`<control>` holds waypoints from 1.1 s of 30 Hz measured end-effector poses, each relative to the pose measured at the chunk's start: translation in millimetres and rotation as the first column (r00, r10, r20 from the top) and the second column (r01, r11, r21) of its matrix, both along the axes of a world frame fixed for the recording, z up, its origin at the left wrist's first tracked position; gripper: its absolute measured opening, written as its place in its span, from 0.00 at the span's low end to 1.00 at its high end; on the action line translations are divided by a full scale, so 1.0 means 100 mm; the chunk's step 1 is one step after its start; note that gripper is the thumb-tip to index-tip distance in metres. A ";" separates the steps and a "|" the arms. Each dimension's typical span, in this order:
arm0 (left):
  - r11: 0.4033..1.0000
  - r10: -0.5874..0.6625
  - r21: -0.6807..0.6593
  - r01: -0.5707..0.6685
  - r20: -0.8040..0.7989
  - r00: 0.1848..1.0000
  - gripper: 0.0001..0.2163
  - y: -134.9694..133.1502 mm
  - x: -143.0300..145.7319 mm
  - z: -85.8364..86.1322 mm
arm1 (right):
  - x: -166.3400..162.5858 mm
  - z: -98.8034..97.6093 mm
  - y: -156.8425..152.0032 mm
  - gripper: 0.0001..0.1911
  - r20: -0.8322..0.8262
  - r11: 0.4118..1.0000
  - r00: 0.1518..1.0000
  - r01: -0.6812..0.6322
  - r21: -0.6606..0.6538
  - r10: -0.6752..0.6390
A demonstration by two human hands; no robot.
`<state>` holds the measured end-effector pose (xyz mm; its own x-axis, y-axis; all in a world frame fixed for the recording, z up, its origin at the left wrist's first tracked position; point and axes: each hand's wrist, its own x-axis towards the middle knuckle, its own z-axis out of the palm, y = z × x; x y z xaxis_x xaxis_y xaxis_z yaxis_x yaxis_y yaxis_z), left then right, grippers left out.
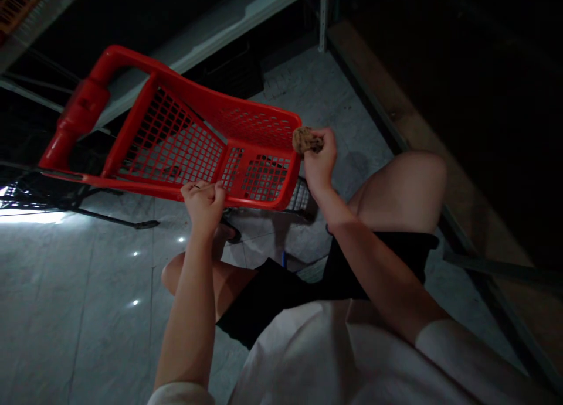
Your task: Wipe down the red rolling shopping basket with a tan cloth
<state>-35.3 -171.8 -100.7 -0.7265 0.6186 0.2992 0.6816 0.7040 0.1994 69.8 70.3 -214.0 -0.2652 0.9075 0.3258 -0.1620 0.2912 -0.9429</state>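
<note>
In front of me stands a red plastic shopping cart [240, 185] with grid walls, its handle [85, 106] toward the upper left. My left hand [204, 206] is closed over the cart's near rim. A crumpled brown rag with dark patches [304, 140] is bunched in the fingers of my right hand [321, 159], held against or just beside the cart's end at the right. Whether the rag touches the rim I cannot tell. No goods show inside the basket.
Behind the cart runs a pale metal shelf [246, 21] with an upright post [324, 18]. A dark crate [235, 71] sits beneath it. Another dark cart frame [109, 214] stands at left on the grey tiled floor [109, 311]. A ledge [378, 94] lies to the right.
</note>
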 end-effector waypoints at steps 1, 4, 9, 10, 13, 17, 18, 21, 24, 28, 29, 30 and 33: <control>1.000 0.004 -0.010 -0.004 -0.005 1.000 0.22 -0.01 0.00 0.01 | -0.01 0.03 -0.04 0.17 0.011 1.000 1.000 -0.006 -0.025 0.006; 0.999 0.025 -0.020 -0.026 -0.028 0.999 0.22 -0.06 0.01 0.01 | 0.20 0.16 -0.55 0.14 0.018 0.995 0.999 -0.037 -0.098 0.039; 0.999 0.047 -0.020 -0.048 -0.037 0.998 0.22 -0.21 0.02 0.03 | 0.62 0.26 -1.42 0.17 -0.018 0.979 0.990 -0.140 -0.146 0.139; 0.999 0.043 -0.022 -0.043 -0.032 0.999 0.22 -0.24 0.02 0.04 | 0.59 0.24 -1.40 0.17 -0.023 0.978 0.992 -0.126 -0.169 0.124; 0.999 0.032 -0.031 -0.032 -0.022 0.999 0.23 -0.28 0.04 0.05 | 0.20 0.13 -0.90 0.17 -0.046 0.958 0.998 -0.058 -0.279 0.047; 0.999 0.046 -0.024 -0.046 -0.031 0.998 0.22 -0.28 0.04 0.03 | -0.45 0.08 -0.04 0.16 -0.074 0.965 0.996 -0.063 -0.254 0.046; 0.999 0.051 -0.015 -0.052 -0.036 0.998 0.22 -0.28 0.04 0.02 | -0.52 0.10 0.04 0.16 -0.077 0.968 0.996 -0.059 -0.245 0.042; 0.997 0.078 0.018 -0.077 -0.064 0.995 0.22 -0.29 0.03 -0.02 | -0.34 0.20 -0.23 0.15 -0.064 0.965 0.998 -0.038 -0.260 0.022; 0.995 0.094 0.028 -0.092 -0.082 0.992 0.22 -0.34 0.02 -0.02 | 0.19 0.27 -1.03 0.16 -0.037 0.952 0.995 -0.097 -0.289 0.090; 0.994 0.106 0.007 -0.106 -0.080 0.991 0.21 -0.41 0.01 0.02 | 0.60 0.28 -1.75 0.17 -0.080 0.928 0.986 -0.167 -0.333 0.149; 0.995 0.098 0.004 -0.098 -0.078 0.992 0.21 -0.42 0.00 0.03 | 0.56 0.26 -1.74 0.16 -0.080 0.921 0.987 -0.157 -0.357 0.138; 0.996 0.085 0.002 -0.085 -0.076 0.994 0.22 -0.42 0.00 0.03 | 0.48 0.23 -1.65 0.15 -0.080 0.912 0.989 -0.143 -0.384 0.122; 0.999 0.051 -0.014 -0.052 -0.077 0.996 0.22 -0.44 -0.02 0.03 | 0.05 0.13 -1.04 0.10 -0.101 0.897 0.993 -0.106 -0.428 0.069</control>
<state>-37.3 -215.5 -97.4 -0.7328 0.5861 0.3456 0.6573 0.7411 0.1368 74.9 -33.6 -201.3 -0.3390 0.9382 -0.0693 -0.2492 -0.1606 -0.9550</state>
